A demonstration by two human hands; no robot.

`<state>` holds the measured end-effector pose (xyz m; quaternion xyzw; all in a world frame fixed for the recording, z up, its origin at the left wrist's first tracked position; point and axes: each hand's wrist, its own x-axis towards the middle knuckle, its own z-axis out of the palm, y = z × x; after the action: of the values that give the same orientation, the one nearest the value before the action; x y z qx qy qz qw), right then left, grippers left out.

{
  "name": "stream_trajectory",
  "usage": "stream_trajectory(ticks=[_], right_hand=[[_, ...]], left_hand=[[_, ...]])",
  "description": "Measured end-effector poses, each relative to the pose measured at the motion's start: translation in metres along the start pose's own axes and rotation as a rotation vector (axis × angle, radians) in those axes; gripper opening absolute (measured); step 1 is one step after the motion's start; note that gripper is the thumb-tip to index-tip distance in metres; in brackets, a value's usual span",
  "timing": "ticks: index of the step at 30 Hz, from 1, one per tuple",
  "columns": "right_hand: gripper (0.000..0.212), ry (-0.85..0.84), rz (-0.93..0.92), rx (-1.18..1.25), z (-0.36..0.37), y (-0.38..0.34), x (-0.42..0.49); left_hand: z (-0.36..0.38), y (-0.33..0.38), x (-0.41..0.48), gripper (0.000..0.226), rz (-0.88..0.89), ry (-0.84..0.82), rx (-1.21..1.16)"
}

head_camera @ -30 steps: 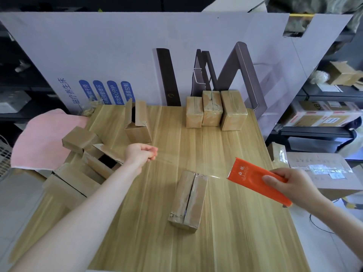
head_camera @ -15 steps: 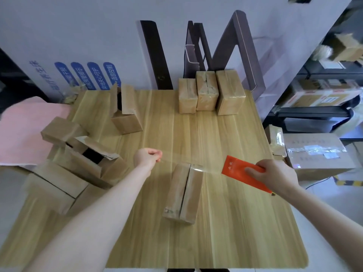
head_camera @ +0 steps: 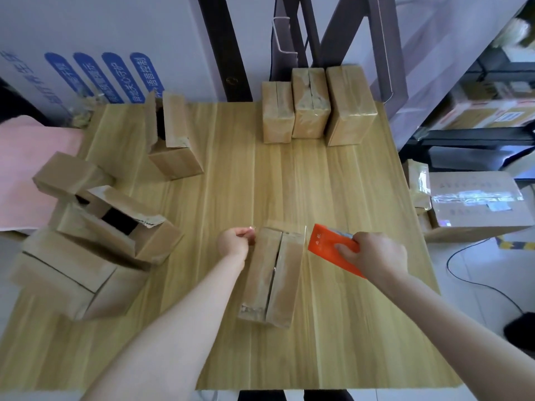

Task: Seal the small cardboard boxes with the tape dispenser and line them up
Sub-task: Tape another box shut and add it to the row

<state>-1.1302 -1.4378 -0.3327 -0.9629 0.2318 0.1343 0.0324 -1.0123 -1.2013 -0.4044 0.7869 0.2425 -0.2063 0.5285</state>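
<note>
Small brown cardboard box (head_camera: 270, 273) on wooden table (head_camera: 231, 169), near centre, still unsealed, clear tape (head_camera: 304, 237) stretched over its far end between pinching left hand (head_camera: 234, 241) and right hand (head_camera: 373, 253) gripping orange plastic tape dispenser (head_camera: 327, 244); three taped boxes (head_camera: 309, 102) lined up behind, several open boxes (head_camera: 115, 227) waiting at left.

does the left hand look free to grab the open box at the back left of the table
Probably not yet: the left hand seems to pinch the tape end beside the centre box, the strip running to the dispenser in the right hand. Nothing stands between it and the open box.
</note>
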Motion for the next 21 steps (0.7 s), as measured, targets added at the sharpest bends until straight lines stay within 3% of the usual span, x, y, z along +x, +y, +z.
stream_trajectory(ticks=[5,9,12,15,17,21], right_hand=[[0.042,0.021,-0.012,-0.069,-0.001,-0.019,-0.003],[0.040,0.044,-0.021,-0.087,-0.006,-0.024,-0.006],[0.041,0.034,-0.025,-0.082,-0.006,-0.027,-0.008],[0.041,0.026,-0.025,-0.084,-0.007,-0.027,-0.007],[0.040,0.016,-0.033,-0.082,-0.008,-0.030,-0.007],[0.032,0.002,-0.080,-0.129,-0.016,-0.049,-0.003]], left_hand=[[0.011,-0.001,-0.009,0.025,0.104,-0.036,0.198],[0.006,0.002,-0.006,0.040,0.038,-0.024,0.368],[0.002,-0.002,-0.016,0.030,0.183,0.051,0.230],[0.005,-0.013,-0.037,0.025,0.208,-0.136,0.050],[0.007,-0.022,-0.045,0.044,0.228,-0.258,0.053],[0.006,-0.024,-0.046,0.061,0.279,-0.239,0.045]])
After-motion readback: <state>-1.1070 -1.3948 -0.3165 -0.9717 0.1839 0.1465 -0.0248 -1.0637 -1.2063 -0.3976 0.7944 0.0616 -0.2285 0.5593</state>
